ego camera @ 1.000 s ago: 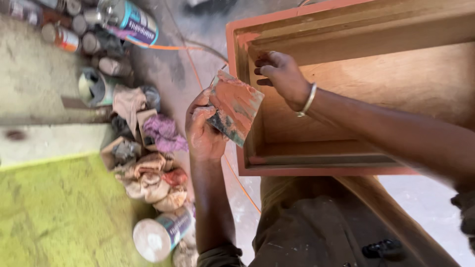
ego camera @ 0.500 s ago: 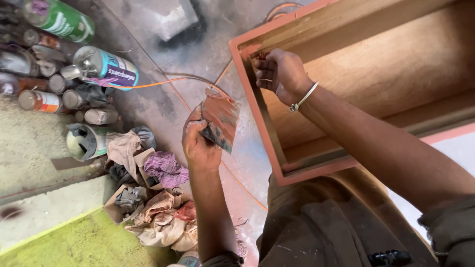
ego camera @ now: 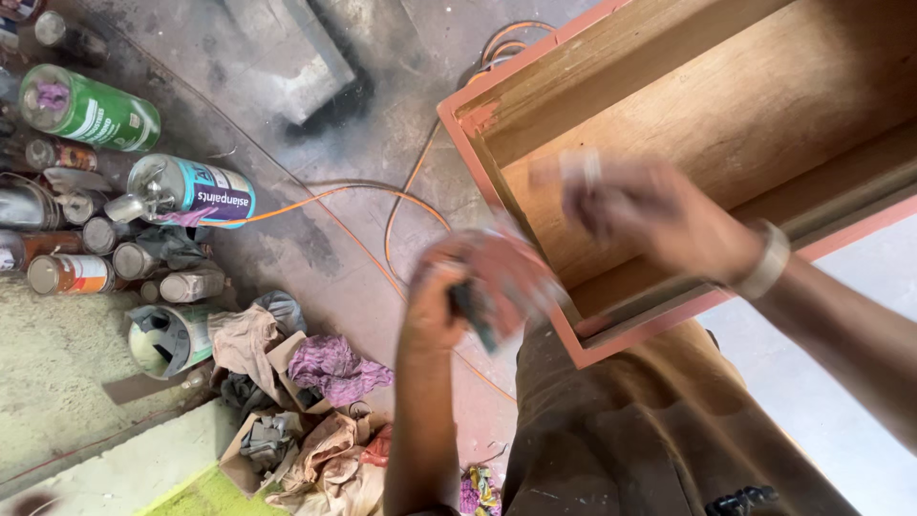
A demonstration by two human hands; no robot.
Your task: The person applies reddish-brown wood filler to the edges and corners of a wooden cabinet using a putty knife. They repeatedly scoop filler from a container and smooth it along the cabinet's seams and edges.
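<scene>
A green can (ego camera: pixel 91 108) lies on its side at the far left, and just right of it a silvery can with a blue label (ego camera: pixel 189 189) lies beside a cluster of small upright tins (ego camera: pixel 67 272). An orange cable (ego camera: pixel 368 239) loops across the grey, paint-dusted floor (ego camera: pixel 315 115). Nearer, crumpled rags, one of them purple (ego camera: pixel 334 366), spill from torn cardboard boxes (ego camera: pixel 250 457).

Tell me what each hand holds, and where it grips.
Left hand grips a dark, blurred thing in its fist. Right hand pinches something small and pale; too blurred to name.
</scene>
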